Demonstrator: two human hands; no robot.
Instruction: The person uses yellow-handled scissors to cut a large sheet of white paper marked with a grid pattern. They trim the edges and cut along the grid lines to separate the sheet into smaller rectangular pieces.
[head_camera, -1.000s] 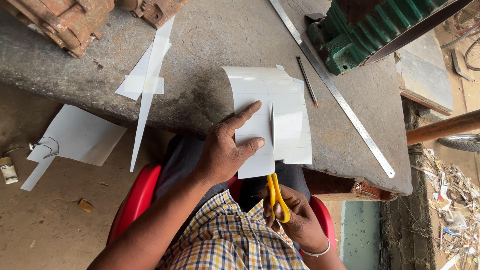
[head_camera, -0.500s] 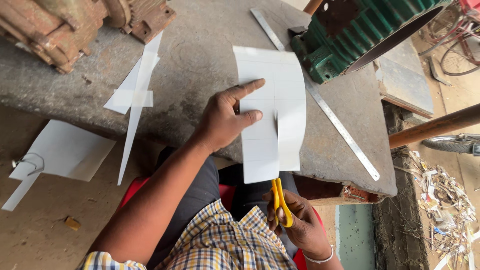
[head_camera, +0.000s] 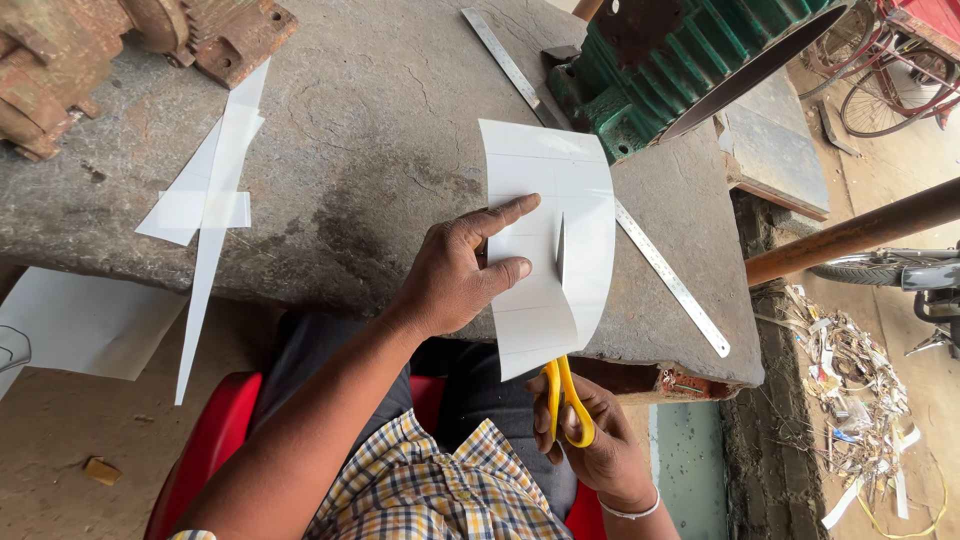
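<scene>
White paper (head_camera: 545, 250) is the thing being cut, and it sits partly on the grey stone table (head_camera: 350, 130), with its near end sticking out over the edge toward the person. The left hand (head_camera: 455, 275) lies on the sheet with its fingers spread out flat, pressing it down at the left side. The right hand (head_camera: 590, 440) is below the table edge, with its fingers curled tight through the handles of yellow scissors (head_camera: 565, 400). The blades go up under the sheet, and a tip shows in a slit near the middle. The part of the paper right of the slit curls up and is not held down. I think it could flop or tear if the scissors push too fast, and the cut could go crooked, because only one side is pressed. The left fingers are also close to the blade tip, so they could get nicked. A long metal ruler (head_camera: 660, 265) lies just beside the sheet, and a big green machine (head_camera: 690, 70) sits behind it. Some paper scraps (head_camera: 205, 200) rest well apart on the left. Most of the blades are hidden under the sheet, so I cannot tell how wide they gape.
</scene>
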